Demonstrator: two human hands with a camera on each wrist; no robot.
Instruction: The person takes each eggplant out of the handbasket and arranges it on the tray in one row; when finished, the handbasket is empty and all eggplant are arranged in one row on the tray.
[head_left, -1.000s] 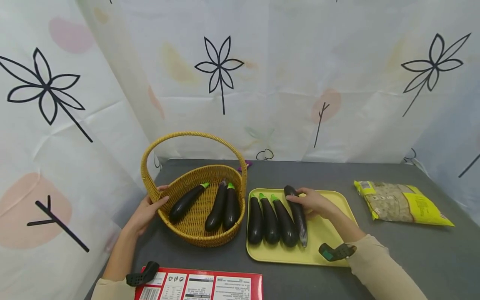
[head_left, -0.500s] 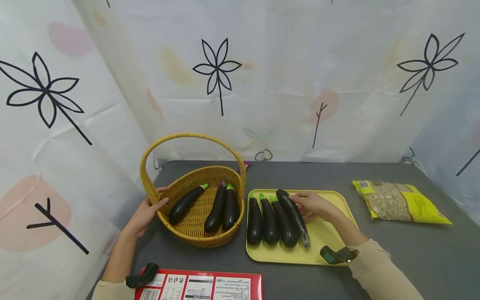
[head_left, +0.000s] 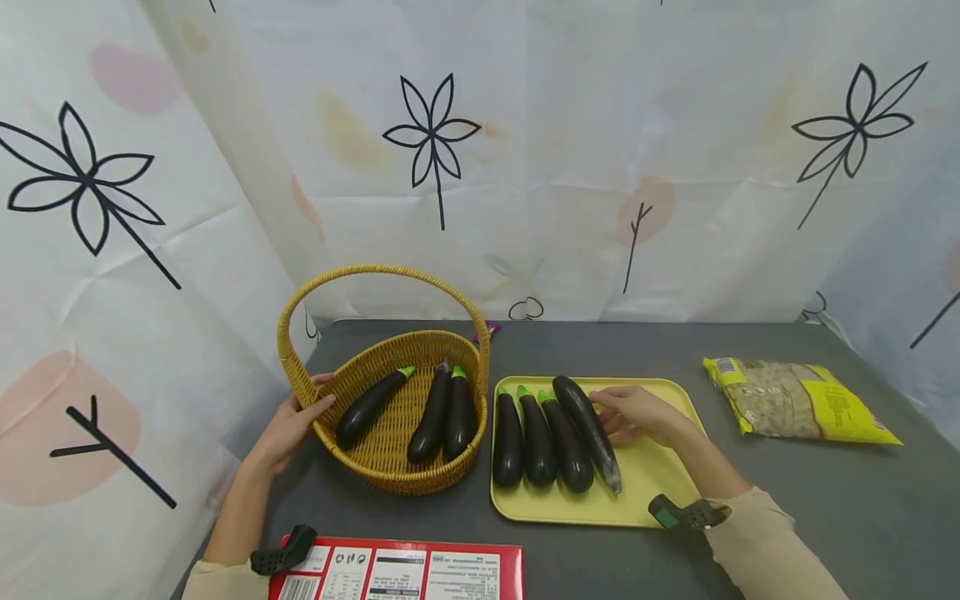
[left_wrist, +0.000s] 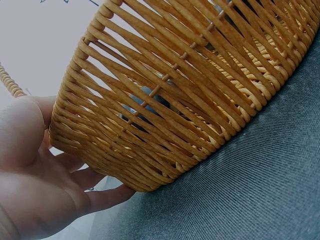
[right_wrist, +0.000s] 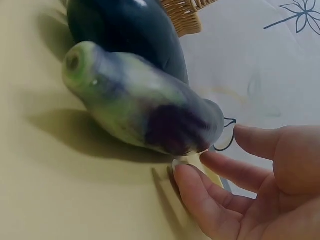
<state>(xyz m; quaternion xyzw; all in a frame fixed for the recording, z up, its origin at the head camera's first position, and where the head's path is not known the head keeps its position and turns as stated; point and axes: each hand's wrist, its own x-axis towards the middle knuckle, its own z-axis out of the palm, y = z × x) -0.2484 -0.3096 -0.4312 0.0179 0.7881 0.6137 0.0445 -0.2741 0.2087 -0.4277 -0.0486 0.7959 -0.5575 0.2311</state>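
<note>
My left hand (head_left: 288, 429) holds the left rim of the wicker basket (head_left: 420, 481); in the left wrist view its thumb lies over the rim and fingers press the woven wall (left_wrist: 175, 95) from outside. Three eggplants lie inside, one (head_left: 371, 408) apart on the left. On the yellow tray (head_left: 648, 475) several eggplants stand side by side. The rightmost eggplant (head_left: 587, 433) slants against its neighbour, its pale end (right_wrist: 77, 65) towards me. Just right of it is my right hand (head_left: 637, 412), its fingers loosely bent, thumb apart from the eggplant; one fingertip is close to its skin.
A red and white printed box (head_left: 435, 571) lies at the near edge. Right of the tray is a yellow plastic bag (head_left: 798, 400) of pale contents. Behind the basket lies a small purple item (head_left: 491, 329). A patterned curtain (head_left: 570, 167) backs the grey table (head_left: 750, 500).
The rightmost eggplant's far end has swung left to lean on its neighbour. My right hand has let go of it and drawn slightly right. The left hand stays on the basket.
</note>
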